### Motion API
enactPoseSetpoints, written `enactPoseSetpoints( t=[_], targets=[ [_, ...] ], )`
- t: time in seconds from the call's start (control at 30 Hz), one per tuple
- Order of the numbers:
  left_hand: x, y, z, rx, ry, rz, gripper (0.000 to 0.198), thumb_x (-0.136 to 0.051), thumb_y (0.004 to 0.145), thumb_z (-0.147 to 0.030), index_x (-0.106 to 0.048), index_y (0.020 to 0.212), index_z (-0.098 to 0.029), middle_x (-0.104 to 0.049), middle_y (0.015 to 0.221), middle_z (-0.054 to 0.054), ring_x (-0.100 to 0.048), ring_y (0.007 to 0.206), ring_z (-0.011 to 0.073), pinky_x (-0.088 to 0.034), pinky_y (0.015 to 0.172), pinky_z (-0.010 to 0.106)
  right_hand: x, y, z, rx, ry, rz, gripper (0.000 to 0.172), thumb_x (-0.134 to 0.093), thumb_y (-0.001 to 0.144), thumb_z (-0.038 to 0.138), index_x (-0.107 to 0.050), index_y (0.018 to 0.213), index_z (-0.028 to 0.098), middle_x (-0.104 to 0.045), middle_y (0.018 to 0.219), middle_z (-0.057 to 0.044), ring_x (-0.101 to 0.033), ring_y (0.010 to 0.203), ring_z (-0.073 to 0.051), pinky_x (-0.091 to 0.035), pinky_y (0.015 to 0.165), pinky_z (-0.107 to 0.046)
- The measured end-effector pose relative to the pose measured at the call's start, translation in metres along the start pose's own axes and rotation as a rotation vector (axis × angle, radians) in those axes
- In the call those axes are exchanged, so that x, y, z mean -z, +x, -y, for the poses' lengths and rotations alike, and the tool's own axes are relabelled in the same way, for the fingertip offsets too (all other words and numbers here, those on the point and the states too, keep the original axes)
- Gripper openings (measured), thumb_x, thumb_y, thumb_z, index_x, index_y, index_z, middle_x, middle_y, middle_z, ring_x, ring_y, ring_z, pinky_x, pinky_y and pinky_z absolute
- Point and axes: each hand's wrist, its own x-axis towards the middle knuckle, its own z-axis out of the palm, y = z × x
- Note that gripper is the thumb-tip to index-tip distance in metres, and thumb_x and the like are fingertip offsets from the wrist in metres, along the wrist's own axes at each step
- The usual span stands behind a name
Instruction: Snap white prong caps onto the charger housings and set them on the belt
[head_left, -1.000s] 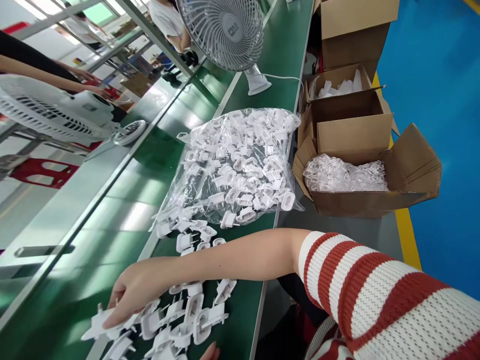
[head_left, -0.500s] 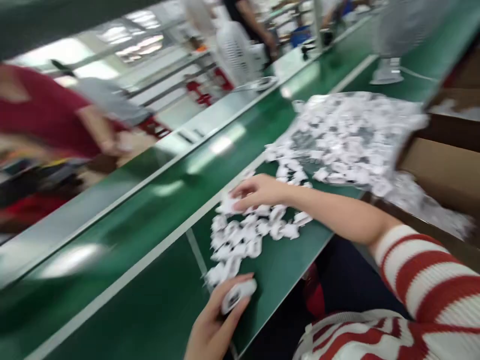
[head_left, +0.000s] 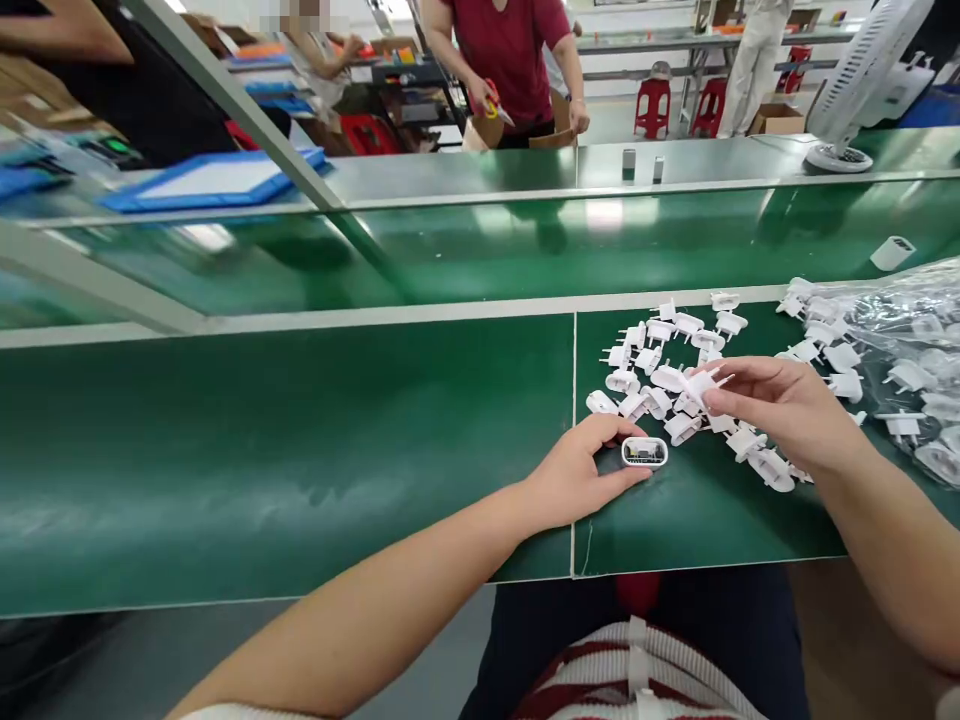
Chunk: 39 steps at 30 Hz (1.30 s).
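My left hand point(head_left: 577, 470) grips a white charger housing point(head_left: 645, 454) just above the green bench. Its open oval end faces me, and dark and metallic parts show inside. Between thumb and fingers of my right hand point(head_left: 799, 410) is a white plug cap point(head_left: 703, 386) with two thin pins, which point to the right. Many similar loose plug caps point(head_left: 622, 381) lie scattered on the bench behind and below my right hand. The housing and the held cap are apart.
A clear plastic bag point(head_left: 926, 325) of more white caps lies at the right. Beyond the pale rail runs a green belt point(head_left: 465, 255) carrying a white housing point(head_left: 892, 253). Across it stand a fan point(head_left: 855, 85) and a person in red point(head_left: 510, 60) holding scissors. A slanted metal post point(head_left: 240, 110) rises at left.
The view has swung left and levelled out. My right hand has lifted a plug cap off the pile. My left hand keeps the housing, whose open end is now turned towards me.
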Motion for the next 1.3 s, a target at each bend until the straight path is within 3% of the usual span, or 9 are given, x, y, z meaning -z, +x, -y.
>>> enactPoseSetpoints(
  t=[0.1, 0.2, 0.37, 0.5, 0.7, 0.83, 1.07, 1.3],
  targets=[
    [0.001, 0.002, 0.0, -0.03, -0.021, -0.005, 0.029, -0.079, 0.085, -0.031, -0.07, 0.111, -0.019, -0.072, 0.109, 0.006, -0.065, 0.099, 0.0198, -0.052, 0.093, 0.035, -0.01, 0.002, 0.017, 0.068, -0.222, 0.036, 0.022, -0.088, 0.079, 0.046, -0.083, 0.094, 0.031, -0.08, 0.092, -0.004, -0.075, 0.068, -0.017, -0.063, 0.057, -0.024],
    [0.0, 0.003, 0.0, -0.029, -0.031, -0.018, 0.031, -0.081, 0.082, -0.028, -0.07, 0.11, -0.019, -0.073, 0.108, 0.006, -0.066, 0.098, 0.0204, -0.053, 0.09, 0.034, -0.021, 0.006, 0.029, 0.112, -0.295, 0.053, 0.02, -0.088, 0.08, 0.043, -0.083, 0.095, 0.032, -0.081, 0.091, -0.003, -0.074, 0.067, -0.017, -0.06, 0.051, -0.023],
    [-0.002, 0.003, 0.002, -0.061, -0.038, -0.037, 0.027, -0.08, 0.083, -0.029, -0.069, 0.106, -0.018, -0.074, 0.104, 0.006, -0.068, 0.095, 0.0208, -0.054, 0.088, 0.034, -0.037, 0.008, 0.025, 0.106, -0.168, 0.064, 0.025, -0.093, 0.074, 0.035, -0.084, 0.097, 0.035, -0.078, 0.074, 0.0, -0.073, 0.061, -0.017, -0.062, 0.052, -0.025],
    [-0.002, 0.004, 0.003, -0.112, -0.031, -0.054, 0.023, -0.079, 0.083, -0.027, -0.069, 0.102, -0.019, -0.073, 0.101, 0.005, -0.068, 0.094, 0.0202, -0.053, 0.088, 0.033, -0.038, 0.007, 0.014, 0.088, -0.15, 0.037, 0.025, -0.094, 0.072, 0.037, -0.084, 0.094, 0.034, -0.079, 0.079, 0.0, -0.073, 0.062, -0.018, -0.064, 0.055, -0.029],
    [-0.002, 0.004, 0.002, -0.186, -0.025, -0.069, 0.021, -0.077, 0.084, -0.022, -0.067, 0.102, -0.017, -0.071, 0.096, 0.002, -0.066, 0.09, 0.0174, -0.051, 0.085, 0.03, -0.026, -0.001, 0.015, 0.181, -0.366, 0.18, 0.016, -0.082, 0.086, 0.032, -0.082, 0.102, 0.034, -0.08, 0.103, -0.002, -0.075, 0.087, -0.019, -0.066, 0.07, -0.029],
    [-0.001, 0.004, 0.001, -0.225, -0.029, -0.07, 0.024, -0.077, 0.085, -0.019, -0.068, 0.107, -0.014, -0.071, 0.097, 0.004, -0.065, 0.09, 0.017, -0.05, 0.084, 0.028, -0.029, -0.007, 0.019, 0.212, -0.472, 0.26, 0.016, -0.077, 0.09, 0.032, -0.08, 0.106, 0.032, -0.078, 0.099, -0.002, -0.072, 0.08, -0.017, -0.065, 0.067, -0.028],
    [0.002, 0.019, 0.014, -0.215, -0.072, -0.08, 0.018, -0.075, 0.087, -0.023, -0.069, 0.102, -0.016, -0.072, 0.095, 0.004, -0.065, 0.091, 0.0179, -0.05, 0.084, 0.029, -0.037, 0.001, 0.012, 0.377, -0.678, 0.233, 0.021, -0.074, 0.093, 0.025, -0.078, 0.111, 0.035, -0.076, 0.097, -0.003, -0.071, 0.077, -0.019, -0.061, 0.066, -0.034],
    [0.001, 0.021, 0.016, -0.197, -0.134, -0.09, 0.011, -0.074, 0.085, -0.016, -0.07, 0.095, -0.017, -0.074, 0.098, 0.004, -0.066, 0.095, 0.0191, -0.052, 0.087, 0.032, -0.042, 0.001, 0.012, 0.525, -0.791, 0.269, 0.028, -0.07, 0.094, 0.016, -0.075, 0.117, 0.033, -0.074, 0.098, -0.004, -0.07, 0.079, -0.019, -0.059, 0.068, -0.033]
  ],
)
